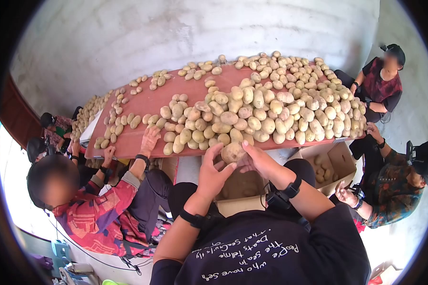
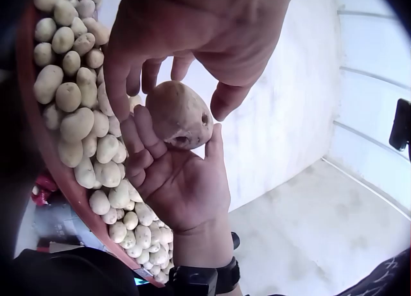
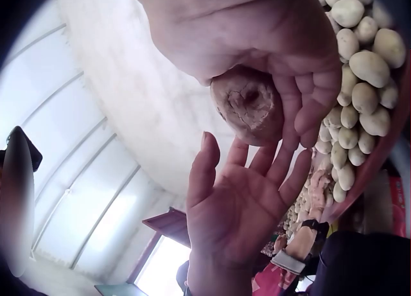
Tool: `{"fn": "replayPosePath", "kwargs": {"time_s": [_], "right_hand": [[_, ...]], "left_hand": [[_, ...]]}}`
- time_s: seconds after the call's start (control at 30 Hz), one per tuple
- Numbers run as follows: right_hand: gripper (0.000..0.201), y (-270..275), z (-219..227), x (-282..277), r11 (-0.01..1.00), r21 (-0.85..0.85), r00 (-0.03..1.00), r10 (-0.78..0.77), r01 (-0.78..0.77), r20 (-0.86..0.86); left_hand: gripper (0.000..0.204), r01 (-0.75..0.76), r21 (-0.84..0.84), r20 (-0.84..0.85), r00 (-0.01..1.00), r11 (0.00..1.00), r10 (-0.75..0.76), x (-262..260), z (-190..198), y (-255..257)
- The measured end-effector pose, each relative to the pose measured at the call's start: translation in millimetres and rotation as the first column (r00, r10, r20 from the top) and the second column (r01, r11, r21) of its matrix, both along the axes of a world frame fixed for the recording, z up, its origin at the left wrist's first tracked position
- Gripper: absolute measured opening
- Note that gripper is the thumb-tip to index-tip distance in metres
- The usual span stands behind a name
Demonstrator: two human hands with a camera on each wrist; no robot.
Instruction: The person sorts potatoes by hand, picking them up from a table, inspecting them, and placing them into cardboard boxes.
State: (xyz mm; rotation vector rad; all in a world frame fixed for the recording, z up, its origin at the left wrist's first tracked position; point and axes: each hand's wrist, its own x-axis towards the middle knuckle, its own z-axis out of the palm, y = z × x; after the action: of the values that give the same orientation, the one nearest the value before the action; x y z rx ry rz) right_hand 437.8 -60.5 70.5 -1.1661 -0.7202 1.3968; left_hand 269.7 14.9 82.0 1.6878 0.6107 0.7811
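The face [image 1: 57, 183] left along the table [image 1: 150, 102]'s near edge is just blur. Potatoes [image 1: 314, 102] bury most of its right end, and in the right wrist view the right hand [image 3: 263, 36] covers the held potato [image 3: 247, 113]'s top.

Head: bright; left-edge glare; pale-grey wall [image 1: 199, 35] bowed; black vignette | Left wrist: bare left hand [image 2: 199, 39] shaded | Right wrist: white ribbed panels [image 3: 74, 155] washed out

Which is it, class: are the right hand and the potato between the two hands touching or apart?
Touching. The right wrist view shows the potato nestled against the palm side of the right hand, with no gap between them.
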Motion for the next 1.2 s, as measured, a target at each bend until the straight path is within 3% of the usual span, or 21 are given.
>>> {"fn": "replayPosePath", "kwargs": {"time_s": [0.07, 0.13, 0.23, 0.43, 0.53, 0.63, 0.77, 0.83, 1.2], "right_hand": [[0.063, -6, 1, 2, 0.999, -0.022, 0.995, 0.042, -0.044, -0.087], [0.063, -12, 2, -1, 0.999, -0.035, 0.998, 0.031, -0.033, -0.059], [0.062, -20, 5, -6, 0.999, -0.036, 0.999, 0.031, -0.032, -0.029], [0.059, -35, 14, -16, 0.999, -0.006, 0.999, -0.040, 0.040, 0.022], [0.059, -41, 13, -18, 0.998, 0.022, 0.998, -0.061, 0.060, 0.016], [0.059, -48, 10, -19, 0.993, 0.058, 0.994, -0.102, 0.099, 0.044], [0.059, -59, 5, -14, 0.995, 0.040, 0.994, -0.095, 0.093, 0.050], [0.059, -68, 6, -12, 0.996, 0.034, 0.997, -0.080, 0.080, -0.001], [0.056, -119, 4, 4, 0.996, 0.024, 0.982, -0.080, 0.086, -0.171]], "left_hand": [[0.052, -0.074, 0.192, -0.019, 0.997, 0.979, 0.080, -1, 1, -3], [0.041, -0.089, 0.443, 0.011, 0.996, 0.892, 0.094, -2, -1, -1], [0.028, -0.089, 0.525, -0.007, 0.994, 0.846, 0.110, -1, 12, -14], [0.023, -0.082, 0.721, -0.050, 0.984, 0.688, 0.169, -3, 21, -28], [0.023, -0.070, 0.761, -0.046, 0.986, 0.644, 0.161, -1, 27, -34], [0.021, -0.058, 0.747, -0.083, 0.980, 0.663, 0.179, 3, 27, -41], [0.017, 0.045, 0.669, -0.148, 0.986, 0.742, 0.073, 6, 28, -47], [0.015, 0.094, 0.629, -0.161, 0.987, 0.772, 0.011, 8, 32, -52], [0.011, 0.262, 0.628, -0.229, 0.962, 0.732, -0.149, 21, 35, -74]]}}
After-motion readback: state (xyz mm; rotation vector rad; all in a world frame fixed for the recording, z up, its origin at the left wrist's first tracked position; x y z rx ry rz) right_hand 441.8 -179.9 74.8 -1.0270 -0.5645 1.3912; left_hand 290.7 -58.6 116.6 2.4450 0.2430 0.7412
